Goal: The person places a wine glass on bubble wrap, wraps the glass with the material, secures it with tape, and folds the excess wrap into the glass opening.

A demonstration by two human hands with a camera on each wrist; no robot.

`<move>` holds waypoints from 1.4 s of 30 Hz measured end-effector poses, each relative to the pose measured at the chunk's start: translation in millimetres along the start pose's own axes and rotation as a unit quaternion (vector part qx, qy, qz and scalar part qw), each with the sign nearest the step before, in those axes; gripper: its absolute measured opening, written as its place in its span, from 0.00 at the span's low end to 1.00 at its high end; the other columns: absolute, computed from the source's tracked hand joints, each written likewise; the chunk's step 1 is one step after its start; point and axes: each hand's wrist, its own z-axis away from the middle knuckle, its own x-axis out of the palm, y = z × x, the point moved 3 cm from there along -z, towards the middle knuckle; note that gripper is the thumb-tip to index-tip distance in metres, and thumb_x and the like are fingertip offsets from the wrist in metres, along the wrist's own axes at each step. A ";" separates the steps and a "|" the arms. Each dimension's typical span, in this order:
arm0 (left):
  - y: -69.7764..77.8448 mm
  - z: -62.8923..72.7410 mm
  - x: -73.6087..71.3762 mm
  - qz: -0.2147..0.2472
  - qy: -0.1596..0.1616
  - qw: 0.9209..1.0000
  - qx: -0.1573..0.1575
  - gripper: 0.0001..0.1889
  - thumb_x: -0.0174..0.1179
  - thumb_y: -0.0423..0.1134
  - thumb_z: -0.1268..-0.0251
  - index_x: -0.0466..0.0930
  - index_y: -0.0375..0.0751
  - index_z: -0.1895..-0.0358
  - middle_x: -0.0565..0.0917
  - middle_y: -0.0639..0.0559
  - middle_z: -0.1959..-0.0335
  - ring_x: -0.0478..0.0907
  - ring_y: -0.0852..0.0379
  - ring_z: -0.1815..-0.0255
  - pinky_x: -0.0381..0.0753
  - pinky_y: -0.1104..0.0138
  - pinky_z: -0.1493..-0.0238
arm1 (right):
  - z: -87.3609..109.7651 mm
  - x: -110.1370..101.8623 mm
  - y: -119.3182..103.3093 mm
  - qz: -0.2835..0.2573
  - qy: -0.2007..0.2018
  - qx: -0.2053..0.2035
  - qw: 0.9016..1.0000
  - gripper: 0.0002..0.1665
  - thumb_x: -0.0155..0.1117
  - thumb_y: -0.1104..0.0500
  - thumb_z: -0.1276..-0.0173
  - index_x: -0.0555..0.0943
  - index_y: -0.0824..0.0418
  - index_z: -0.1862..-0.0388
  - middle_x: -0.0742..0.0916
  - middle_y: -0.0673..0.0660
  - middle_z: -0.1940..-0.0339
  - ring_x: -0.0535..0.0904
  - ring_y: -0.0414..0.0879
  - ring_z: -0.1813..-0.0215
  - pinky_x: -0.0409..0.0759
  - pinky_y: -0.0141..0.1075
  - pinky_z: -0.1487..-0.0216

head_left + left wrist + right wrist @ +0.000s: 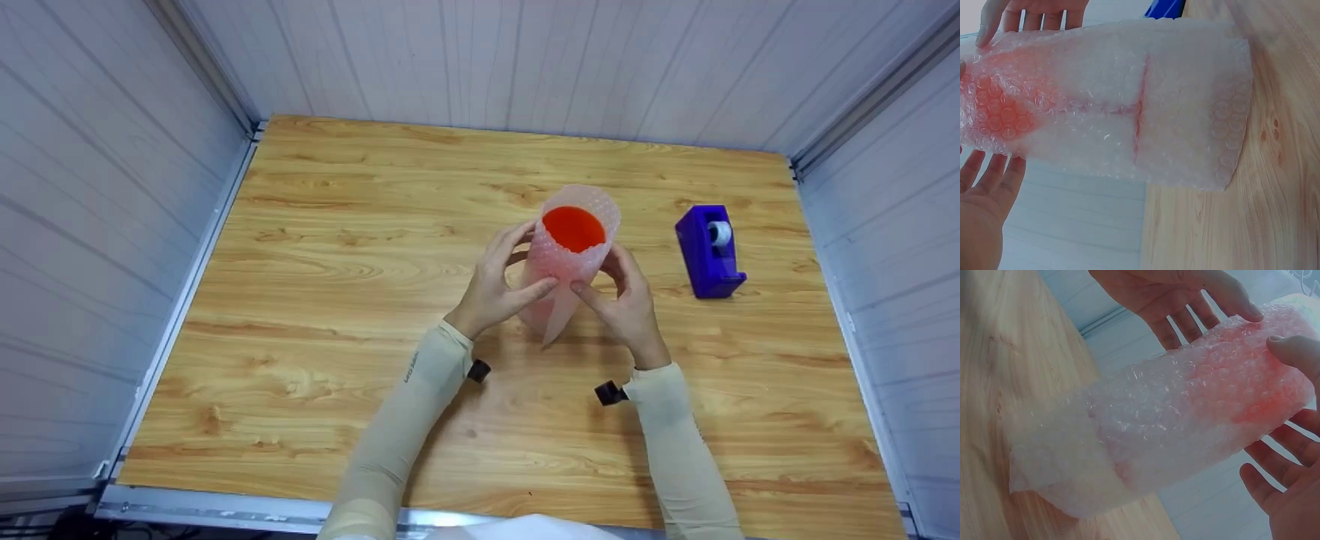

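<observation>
A goblet with a red bowl (pixel 574 229) stands upright, rolled in a tube of bubble wrap (pixel 559 270). Through the wrap, its thin stem (pixel 1100 107) and the edge of its foot show faintly. On the left of the roll, my left hand (pixel 496 281) grips it, thumb on the near face and fingers round the side. My right hand (pixel 624 304) holds the opposite side the same way, its thumb close to the other thumb. Between and below the thumbs hangs a loose pointed flap of the wrap. Past the goblet's foot, the wrap (pixel 1044 461) extends toward the table.
To the right on the wooden table (pixel 337 300) stands a blue tape dispenser (pixel 709 255) with a roll of clear tape (pixel 719 233). Pale panel walls (pixel 480 60) enclose the table at the back and both sides.
</observation>
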 end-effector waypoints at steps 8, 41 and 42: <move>1.4 -0.2 0.3 0.005 0.000 1.000 0.009 0.43 0.75 0.36 0.44 0.62 0.34 0.27 0.71 0.44 0.34 0.71 0.52 0.35 0.78 0.59 0.41 | 1.4 -1.4 1.4 -0.005 0.000 -0.014 1.000 0.40 0.71 0.75 0.41 0.65 0.77 0.31 0.76 0.72 0.36 0.75 0.53 0.36 0.69 0.47 0.33; 40.8 -6.8 -6.0 -0.011 0.030 0.997 0.077 0.29 0.75 0.22 0.51 0.73 0.24 0.44 0.76 0.33 0.42 0.74 0.47 0.39 0.83 0.51 0.49 | 4.1 -6.7 -10.2 0.014 0.063 -0.116 0.991 0.23 0.70 0.82 0.46 0.77 0.78 0.49 0.83 0.62 0.50 0.78 0.50 0.47 0.77 0.44 0.41; 42.1 -7.0 -6.2 -0.011 0.032 0.996 0.078 0.29 0.75 0.21 0.52 0.73 0.24 0.44 0.76 0.33 0.42 0.74 0.47 0.39 0.83 0.50 0.50 | 3.8 -6.3 -10.7 0.018 0.061 -0.123 0.990 0.23 0.69 0.82 0.46 0.78 0.78 0.49 0.83 0.63 0.49 0.78 0.50 0.47 0.78 0.43 0.42</move>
